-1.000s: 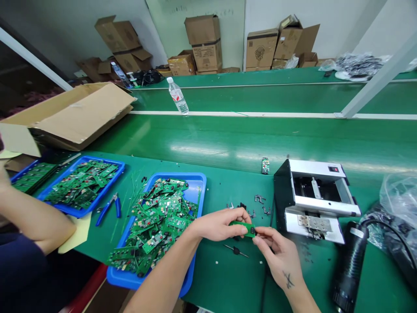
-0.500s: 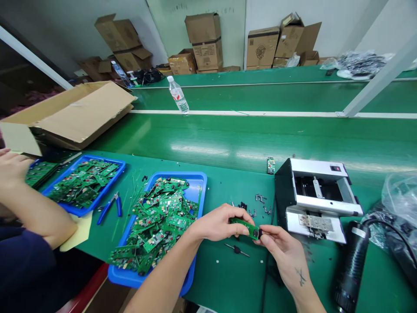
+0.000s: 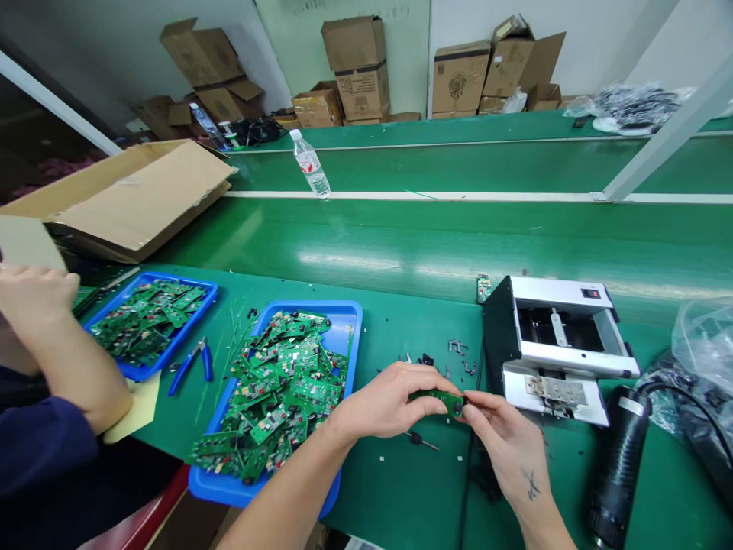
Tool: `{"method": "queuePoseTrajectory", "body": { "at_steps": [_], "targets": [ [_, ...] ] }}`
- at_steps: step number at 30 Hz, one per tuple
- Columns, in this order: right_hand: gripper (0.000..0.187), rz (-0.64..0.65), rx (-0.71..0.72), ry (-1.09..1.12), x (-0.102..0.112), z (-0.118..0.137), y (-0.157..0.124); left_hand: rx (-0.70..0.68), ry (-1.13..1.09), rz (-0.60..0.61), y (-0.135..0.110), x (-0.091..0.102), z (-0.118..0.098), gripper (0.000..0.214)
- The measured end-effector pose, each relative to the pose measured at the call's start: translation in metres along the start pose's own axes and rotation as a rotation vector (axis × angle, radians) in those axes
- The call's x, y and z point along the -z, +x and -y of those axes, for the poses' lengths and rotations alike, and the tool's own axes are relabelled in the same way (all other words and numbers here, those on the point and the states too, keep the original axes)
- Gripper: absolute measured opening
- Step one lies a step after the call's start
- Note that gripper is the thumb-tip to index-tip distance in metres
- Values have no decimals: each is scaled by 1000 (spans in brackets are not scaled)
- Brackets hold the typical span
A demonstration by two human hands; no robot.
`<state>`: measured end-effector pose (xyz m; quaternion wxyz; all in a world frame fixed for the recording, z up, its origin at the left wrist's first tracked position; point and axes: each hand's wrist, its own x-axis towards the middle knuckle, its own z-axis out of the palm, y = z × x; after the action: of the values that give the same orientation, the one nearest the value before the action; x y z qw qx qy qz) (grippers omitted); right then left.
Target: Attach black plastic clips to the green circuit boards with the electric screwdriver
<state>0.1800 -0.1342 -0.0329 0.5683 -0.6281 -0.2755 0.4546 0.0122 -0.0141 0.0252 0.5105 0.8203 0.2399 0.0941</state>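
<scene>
Left hand point(image 3: 398, 401): closed, thumb on the near side and fingers over the far side, gripping a green circuit board point(image 3: 440, 398). Right hand point(image 3: 507, 439): thumb and forefinger pinched together on the board's right end, by a small dark component point(image 3: 458, 409); I cannot tell whether the fingertips bear on the board edge or on the component. Board is held between the two hands, above the counter point(image 3: 401, 496), its long side running roughly from one hand to the other. Its left end is covered by the left fingers; underside out of sight.

Just below the left hand, a thin tool with a dark middle point(image 3: 418, 438) lies on the counter, partly hidden by that hand. Beyond the hands: small black parts point(image 3: 426, 359) and grey metal pieces point(image 3: 456, 347), too small to identify. To the left, a blue tray point(image 3: 356, 336) heaped with boards, its near side partly behind the left forearm. Right, a silver-and-black machine point(image 3: 573, 368) and a black cylinder point(image 3: 615, 466).

Farther left, blue-handled cutters point(image 3: 207, 363), a second blue tray point(image 3: 214, 289) and a co-worker's hand point(image 3: 40, 294), whose grip is unclear, near the frame edge
</scene>
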Motion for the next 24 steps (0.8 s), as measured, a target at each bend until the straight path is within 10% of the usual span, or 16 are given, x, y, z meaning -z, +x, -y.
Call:
{"method": "queuePoseTrajectory", "body": {
  "at_steps": [24],
  "targets": [
    [24, 125, 128, -135, 8, -1, -2, 122, -123, -45, 1, -7, 3, 19]
  ]
}}
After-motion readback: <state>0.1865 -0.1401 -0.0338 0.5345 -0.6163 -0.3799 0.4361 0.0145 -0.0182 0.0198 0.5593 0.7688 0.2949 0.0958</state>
